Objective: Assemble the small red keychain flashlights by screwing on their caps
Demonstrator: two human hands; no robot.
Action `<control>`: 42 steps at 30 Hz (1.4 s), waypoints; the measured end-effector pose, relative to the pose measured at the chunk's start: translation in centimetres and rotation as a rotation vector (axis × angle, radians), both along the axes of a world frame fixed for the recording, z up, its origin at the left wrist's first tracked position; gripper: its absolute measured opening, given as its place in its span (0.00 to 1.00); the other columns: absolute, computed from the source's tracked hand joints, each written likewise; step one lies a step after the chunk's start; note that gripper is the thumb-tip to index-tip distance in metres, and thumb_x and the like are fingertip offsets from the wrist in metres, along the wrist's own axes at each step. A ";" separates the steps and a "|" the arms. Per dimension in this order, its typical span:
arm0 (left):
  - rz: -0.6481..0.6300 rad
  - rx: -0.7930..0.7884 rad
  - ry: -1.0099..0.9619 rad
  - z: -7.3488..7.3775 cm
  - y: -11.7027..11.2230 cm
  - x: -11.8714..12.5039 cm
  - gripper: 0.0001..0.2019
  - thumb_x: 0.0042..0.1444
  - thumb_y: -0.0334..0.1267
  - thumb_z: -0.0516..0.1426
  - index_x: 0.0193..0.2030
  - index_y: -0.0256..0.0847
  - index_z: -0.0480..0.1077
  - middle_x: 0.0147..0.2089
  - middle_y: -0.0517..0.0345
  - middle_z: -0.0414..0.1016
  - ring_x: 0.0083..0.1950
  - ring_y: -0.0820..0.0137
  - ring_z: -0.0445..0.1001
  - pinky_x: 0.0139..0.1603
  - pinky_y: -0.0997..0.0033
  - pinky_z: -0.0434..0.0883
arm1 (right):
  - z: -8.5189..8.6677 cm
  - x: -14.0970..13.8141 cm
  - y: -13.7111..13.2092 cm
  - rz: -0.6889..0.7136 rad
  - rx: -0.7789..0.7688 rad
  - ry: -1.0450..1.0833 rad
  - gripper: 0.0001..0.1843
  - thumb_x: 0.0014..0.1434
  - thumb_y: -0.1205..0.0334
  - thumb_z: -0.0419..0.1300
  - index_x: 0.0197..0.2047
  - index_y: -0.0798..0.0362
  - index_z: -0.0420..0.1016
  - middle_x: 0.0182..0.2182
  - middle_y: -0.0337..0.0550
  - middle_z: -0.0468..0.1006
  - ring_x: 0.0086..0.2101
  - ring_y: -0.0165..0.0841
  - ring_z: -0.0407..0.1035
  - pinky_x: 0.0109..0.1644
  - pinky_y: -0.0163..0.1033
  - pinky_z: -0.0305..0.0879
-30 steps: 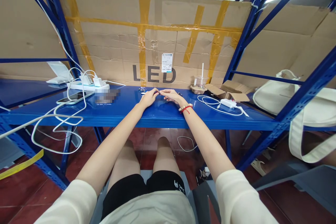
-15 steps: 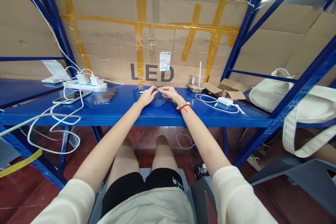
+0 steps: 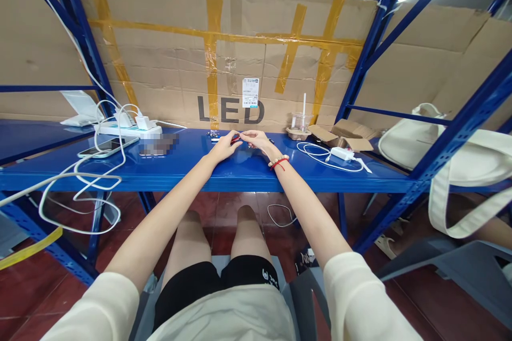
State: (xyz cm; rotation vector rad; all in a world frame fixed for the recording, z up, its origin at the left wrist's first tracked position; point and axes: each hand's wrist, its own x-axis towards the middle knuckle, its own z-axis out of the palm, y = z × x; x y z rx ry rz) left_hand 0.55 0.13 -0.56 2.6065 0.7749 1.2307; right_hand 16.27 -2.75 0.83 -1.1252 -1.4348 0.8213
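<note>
Over the blue shelf, my left hand is closed on a small red object whose kind is too small to tell. My right hand meets it from the other side, its fingers pinched near the top of the red object. Anything inside the right fingers is mostly hidden. A dark tip shows beside the right hand; I cannot tell whether it is held. Just behind the left hand lies a small cluster of shiny pieces. Next to that hand, a thin white-tipped item is partly covered.
At left are a white power strip, a phone and looped white cables. On the right stand a clear cup with a straw, an open cardboard box, a white charger and a white bag. Cardboard backs the shelf.
The left hand has turned slightly, and more of the red object shows between its fingers. Both hands stay close together in nearly the same place.
</note>
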 end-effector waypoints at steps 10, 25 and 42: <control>0.073 -0.046 -0.038 0.2 0.2 0.1 0.11 0.58 0.39 0.46 0.41 0.40 0.67 0.39 0.54 0.73 0.40 0.64 0.71 0.42 0.67 0.65 | 0.2 0.0 -0.6 0.064 0.001 -0.003 0.19 0.42 0.55 0.66 0.38 0.54 0.77 0.25 0.36 0.74 0.17 0.18 0.55 0.18 0.25 0.52; -0.008 -0.122 -0.067 -0.2 0.5 0.3 0.08 0.56 0.38 0.49 0.35 0.37 0.66 0.34 0.56 0.73 0.35 0.69 0.70 0.37 0.71 0.65 | -0.3 0.5 -0.1 0.092 -0.033 -0.028 0.15 0.40 0.57 0.67 0.32 0.55 0.77 0.19 0.33 0.70 0.18 0.19 0.58 0.18 0.24 0.52; -0.022 -0.198 -0.114 -0.3 -0.6 0.3 0.04 0.58 0.34 0.47 0.35 0.39 0.61 0.28 0.58 0.70 0.34 0.69 0.70 0.38 0.71 0.64 | -0.4 0.1 -0.7 0.086 -0.068 0.001 0.20 0.41 0.52 0.66 0.37 0.52 0.76 0.27 0.36 0.72 0.20 0.19 0.59 0.19 0.24 0.56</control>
